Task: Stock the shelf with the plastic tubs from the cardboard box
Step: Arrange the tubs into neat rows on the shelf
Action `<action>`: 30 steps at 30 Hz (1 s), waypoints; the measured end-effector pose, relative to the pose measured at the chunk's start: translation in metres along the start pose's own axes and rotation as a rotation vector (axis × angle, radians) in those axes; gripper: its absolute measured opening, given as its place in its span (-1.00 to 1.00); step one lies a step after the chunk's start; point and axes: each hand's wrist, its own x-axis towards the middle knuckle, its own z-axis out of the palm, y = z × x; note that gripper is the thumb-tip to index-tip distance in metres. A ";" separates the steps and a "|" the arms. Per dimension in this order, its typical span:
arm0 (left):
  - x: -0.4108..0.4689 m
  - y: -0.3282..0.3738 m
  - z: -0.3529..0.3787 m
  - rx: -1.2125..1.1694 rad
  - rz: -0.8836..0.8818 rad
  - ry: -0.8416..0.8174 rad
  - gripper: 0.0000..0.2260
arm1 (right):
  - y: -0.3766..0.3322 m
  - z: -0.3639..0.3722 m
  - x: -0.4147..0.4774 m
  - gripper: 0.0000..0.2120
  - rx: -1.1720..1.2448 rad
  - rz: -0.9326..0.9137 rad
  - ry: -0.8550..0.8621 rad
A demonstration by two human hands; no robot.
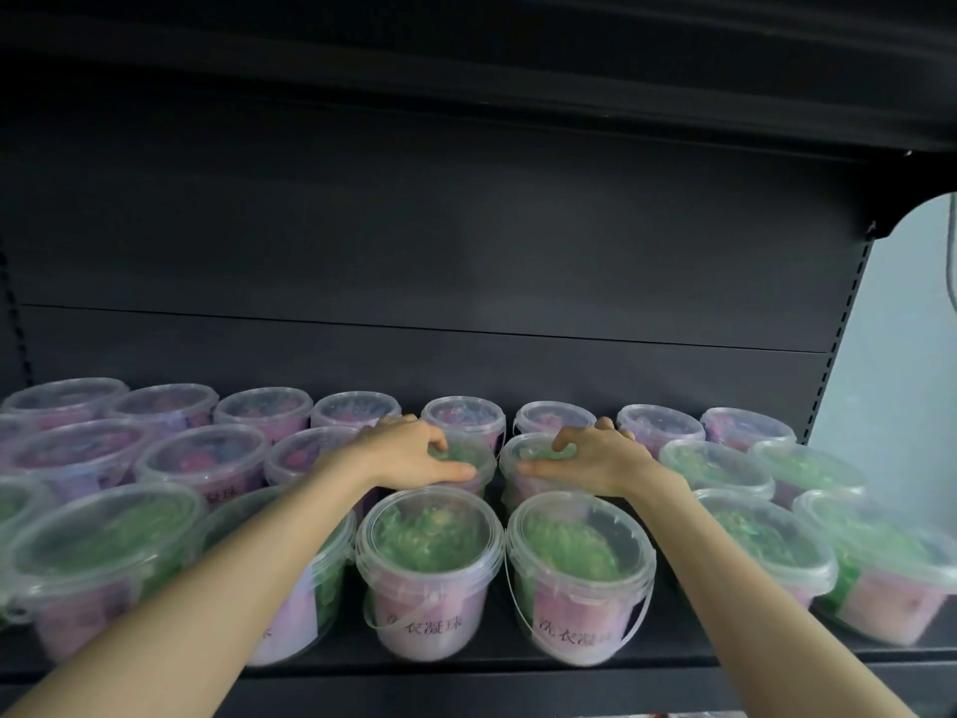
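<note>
Three rows of clear plastic tubs with clear lids and pink labels stand on the black shelf (466,660). My left hand (404,456) grips the lid of a green-filled tub (479,466) in the middle row, fingers curled over its rim. My right hand (595,458) grips the neighbouring green-filled tub (518,450) in the same way. Directly in front of them stand two green-filled tubs, the left one (430,567) and the right one (577,572), at the shelf's front. The cardboard box is out of view.
The back row holds purple-filled tubs (468,417) against the dark back panel (414,251). More green tubs (766,541) fill the right side, others (103,551) the left. Another black shelf (518,70) hangs overhead. A pale wall (901,380) lies past the right upright.
</note>
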 end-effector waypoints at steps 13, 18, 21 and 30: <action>-0.015 0.005 0.007 -0.139 0.150 0.001 -0.63 | 0.000 -0.008 -0.011 -0.55 0.268 -0.185 -0.133; -0.022 0.009 0.013 -0.068 0.191 0.029 -0.59 | -0.003 -0.005 -0.011 -0.58 0.167 -0.171 -0.029; -0.023 0.010 0.020 0.000 0.199 0.028 -0.59 | -0.003 -0.004 -0.011 -0.57 0.138 -0.188 -0.049; -0.032 0.013 0.020 -0.052 0.215 -0.001 -0.60 | -0.001 0.005 -0.026 -0.58 0.252 -0.208 -0.062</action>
